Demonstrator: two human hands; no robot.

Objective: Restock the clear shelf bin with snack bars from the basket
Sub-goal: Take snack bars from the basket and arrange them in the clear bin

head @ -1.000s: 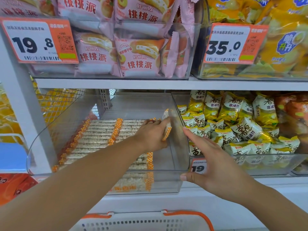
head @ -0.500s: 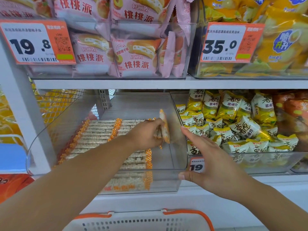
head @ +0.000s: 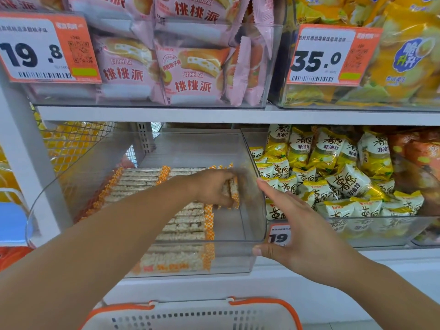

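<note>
The clear shelf bin (head: pixel 250 217) sits on the lower shelf with rows of pale snack bars (head: pixel 140 184) with orange-checked ends lying flat inside. My left hand (head: pixel 212 189) reaches into the bin and grips a snack bar (head: pixel 234 190) on edge near the bin's right wall. My right hand (head: pixel 297 225) rests outside on the bin's right front corner, fingers straight along the wall and thumb on the front edge. The white basket with orange handles (head: pixel 190 315) is at the bottom edge; its contents are out of sight.
To the right stands a bin of yellow-and-white snack packets (head: pixel 345 184). Above are pink cake packs (head: pixel 190 70) and yellow chip bags (head: pixel 409 55) behind price tags (head: pixel 331 55). A white shelf board (head: pixel 214 114) overhangs the bin. A wire mesh panel (head: pixel 71 144) is at left.
My left hand has lowered the held bar from a raised, upright tilt down toward the stacked rows by the right wall. My right hand has stayed on the bin's corner.
</note>
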